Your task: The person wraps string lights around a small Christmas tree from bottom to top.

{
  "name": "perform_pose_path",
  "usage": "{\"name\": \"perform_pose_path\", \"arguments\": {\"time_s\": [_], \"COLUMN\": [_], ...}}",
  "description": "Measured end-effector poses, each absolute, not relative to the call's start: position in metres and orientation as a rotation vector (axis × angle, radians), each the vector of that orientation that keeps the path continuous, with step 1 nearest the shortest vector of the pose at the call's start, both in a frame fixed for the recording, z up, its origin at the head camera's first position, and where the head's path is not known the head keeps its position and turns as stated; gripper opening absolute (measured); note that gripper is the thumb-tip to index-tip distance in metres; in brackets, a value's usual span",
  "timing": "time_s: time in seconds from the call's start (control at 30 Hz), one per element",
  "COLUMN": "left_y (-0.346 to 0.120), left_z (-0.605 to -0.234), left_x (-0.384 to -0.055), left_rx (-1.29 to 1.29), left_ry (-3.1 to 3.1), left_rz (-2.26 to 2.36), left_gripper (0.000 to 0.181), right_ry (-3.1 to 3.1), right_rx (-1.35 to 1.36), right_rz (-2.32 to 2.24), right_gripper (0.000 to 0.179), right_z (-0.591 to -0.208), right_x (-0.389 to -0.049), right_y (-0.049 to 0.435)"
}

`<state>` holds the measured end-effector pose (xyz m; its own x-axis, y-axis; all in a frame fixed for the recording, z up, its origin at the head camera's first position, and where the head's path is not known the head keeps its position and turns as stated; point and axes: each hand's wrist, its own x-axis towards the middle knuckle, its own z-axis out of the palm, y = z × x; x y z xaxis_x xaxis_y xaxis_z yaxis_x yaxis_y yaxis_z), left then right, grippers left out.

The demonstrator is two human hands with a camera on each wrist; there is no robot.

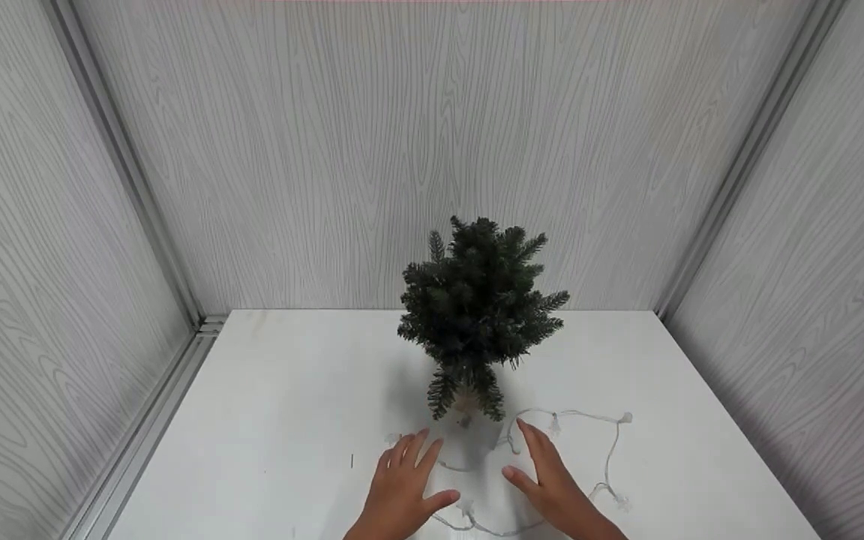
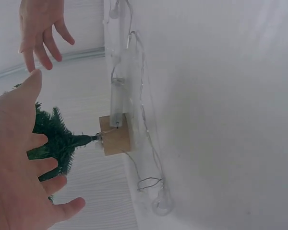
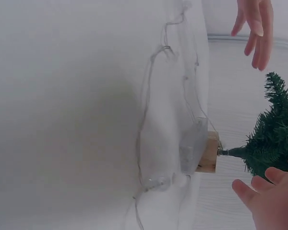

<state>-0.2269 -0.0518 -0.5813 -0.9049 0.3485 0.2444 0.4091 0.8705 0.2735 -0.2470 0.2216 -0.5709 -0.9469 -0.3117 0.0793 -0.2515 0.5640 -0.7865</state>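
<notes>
A small artificial fir tree (image 1: 477, 300) stands upright on a wooden block base (image 2: 116, 139). A string of lights on a pale wire (image 1: 611, 450) lies looped on the table in front of it, with a clear bulb (image 2: 162, 204) showing in the left wrist view. Beside the base is a translucent box (image 3: 194, 143). My left hand (image 1: 402, 487) hovers at the wire's left side, fingers spread and holding nothing. Across from it, my right hand (image 1: 556, 487) is held over the loop, its fingers extended and nothing in them.
The white table (image 1: 289, 390) is walled by a pale wood-grain panel (image 1: 372, 150) at the back and others on both sides. A metal rail (image 1: 154, 435) runs along the left edge. A short dark mark (image 1: 352, 461) lies left of my left hand.
</notes>
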Motion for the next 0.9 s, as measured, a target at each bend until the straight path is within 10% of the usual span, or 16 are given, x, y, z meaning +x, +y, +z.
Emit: {"name": "perform_pose_path", "arguments": {"time_s": [0.9], "left_y": [-0.060], "left_z": [-0.619], "left_x": [-0.251], "left_rx": [-1.038], "left_ry": [-2.966], "left_rz": [-0.944], "left_gripper": [0.020], "right_ry": [2.505], "right_rx": [-0.872], "right_rz": [-1.147], "right_gripper": [0.023], "right_z": [-0.620], "right_x": [-0.243], "right_y": [0.206]}}
